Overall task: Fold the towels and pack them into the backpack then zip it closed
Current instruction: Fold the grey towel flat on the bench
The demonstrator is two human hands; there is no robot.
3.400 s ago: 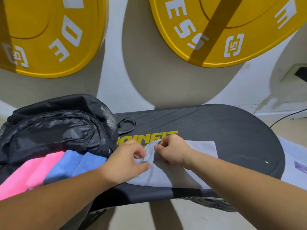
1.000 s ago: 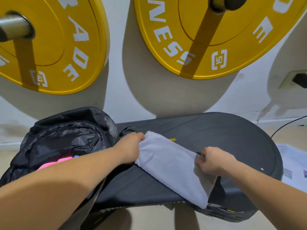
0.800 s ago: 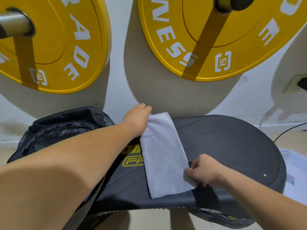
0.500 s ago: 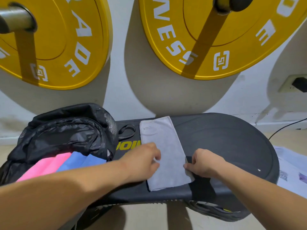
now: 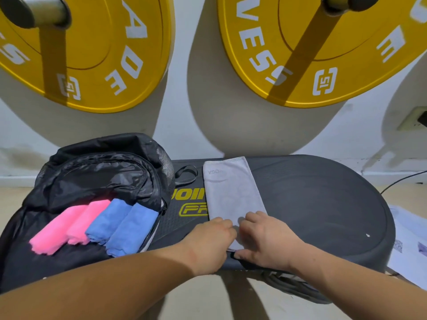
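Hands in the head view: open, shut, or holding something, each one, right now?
Left hand: fingers curled, pinching the near end of the folded grey cloth towel.
Right hand: pinching the same towel's near end.

One head-worn wide-angle view, looking forward and down from just above the person's forearms, which enter from the bottom edge. It faces a white wall with two yellow weight plates across the top. The black bench fills the lower middle, close in. The hands sit low centre, left hand beside right hand, at the near end of the grey towel. The backpack is at the left, the papers at the right edge. Lines bend toward the borders.
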